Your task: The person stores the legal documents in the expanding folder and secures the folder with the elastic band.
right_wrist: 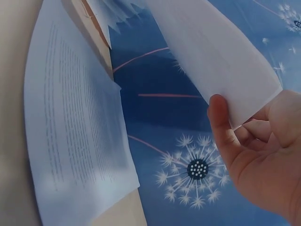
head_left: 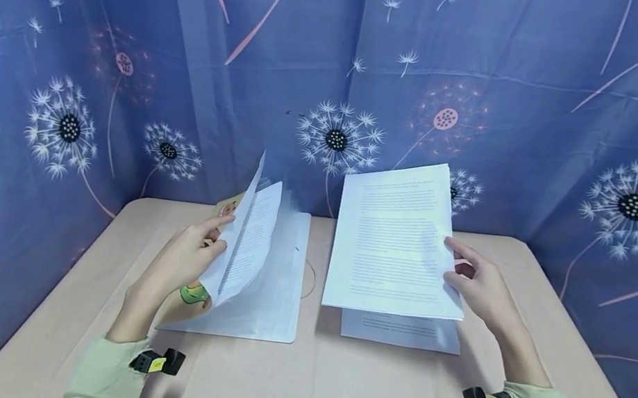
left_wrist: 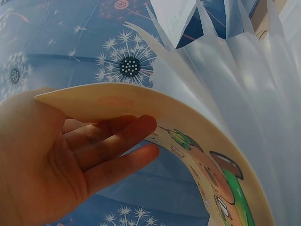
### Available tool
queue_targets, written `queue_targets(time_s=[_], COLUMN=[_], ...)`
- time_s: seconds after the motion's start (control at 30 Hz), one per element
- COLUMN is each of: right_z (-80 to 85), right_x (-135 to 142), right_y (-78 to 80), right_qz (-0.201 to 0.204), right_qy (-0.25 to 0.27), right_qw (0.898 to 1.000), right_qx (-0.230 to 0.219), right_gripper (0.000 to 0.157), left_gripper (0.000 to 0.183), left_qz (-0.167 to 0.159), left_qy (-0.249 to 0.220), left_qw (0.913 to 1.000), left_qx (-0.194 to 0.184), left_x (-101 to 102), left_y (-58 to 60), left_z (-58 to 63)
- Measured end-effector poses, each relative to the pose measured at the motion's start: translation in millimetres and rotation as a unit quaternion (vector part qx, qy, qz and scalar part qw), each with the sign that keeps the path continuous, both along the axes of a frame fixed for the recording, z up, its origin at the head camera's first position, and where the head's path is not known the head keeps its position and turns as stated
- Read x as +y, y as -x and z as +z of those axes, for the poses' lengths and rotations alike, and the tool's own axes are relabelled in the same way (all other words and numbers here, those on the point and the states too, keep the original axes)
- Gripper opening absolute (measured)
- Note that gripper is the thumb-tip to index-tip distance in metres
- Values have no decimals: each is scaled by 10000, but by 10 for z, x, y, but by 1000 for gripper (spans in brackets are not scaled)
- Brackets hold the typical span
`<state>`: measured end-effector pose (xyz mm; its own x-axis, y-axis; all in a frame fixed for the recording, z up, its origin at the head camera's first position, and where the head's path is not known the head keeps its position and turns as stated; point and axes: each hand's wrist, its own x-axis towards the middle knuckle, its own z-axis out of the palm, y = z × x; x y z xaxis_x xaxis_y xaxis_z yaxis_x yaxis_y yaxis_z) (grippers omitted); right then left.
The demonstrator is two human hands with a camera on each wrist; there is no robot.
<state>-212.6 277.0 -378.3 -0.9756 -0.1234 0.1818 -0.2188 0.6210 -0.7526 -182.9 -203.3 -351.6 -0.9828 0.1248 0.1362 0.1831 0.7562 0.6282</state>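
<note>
On the left of the table lies a display folder (head_left: 287, 278) with clear sleeves and a cartoon-printed cover (left_wrist: 188, 141). My left hand (head_left: 182, 257) pinches this cover near its outer edge and holds it bent up; the cover curves away from the sleeves in the left wrist view. A printed page (head_left: 255, 230) shows in a front sleeve, and clear sleeves (left_wrist: 221, 75) fan out behind. My right hand (head_left: 485, 283) grips printed sheets (head_left: 394, 240) by their right edge, raised and tilted above the table. Beneath them lies another printed sheet (right_wrist: 80, 122), partly hidden in the head view.
The light-coloured table (head_left: 318, 396) is enclosed by a blue curtain (head_left: 294, 47) with dandelion prints at the back and sides. A thin loop (head_left: 313, 281) shows on the table between folder and sheets. Each wrist wears a strapped black device (head_left: 159, 361).
</note>
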Motion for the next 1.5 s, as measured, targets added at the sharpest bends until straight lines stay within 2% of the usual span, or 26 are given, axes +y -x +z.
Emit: queue_targets(time_s=[0.37,0.97,1.5], right_z=[37,115,103], right_x=[-178,-554,-777], right_y=[16,67,130], right_qz=[255,416,464], right_qy=[363,416,529], right_qw=[9990,9971,9958], right_qx=[-13,-475,-582], right_gripper=[62,61,62], left_gripper=[53,53,53], left_qz=[-17,19,-58], left_qy=[19,-11,-65], left_qw=[10000,9999,9999], left_qx=[54,-101,78], left_x=[10,-26,-2], left_y=[11,14,2], left_z=[-6,-18,-19])
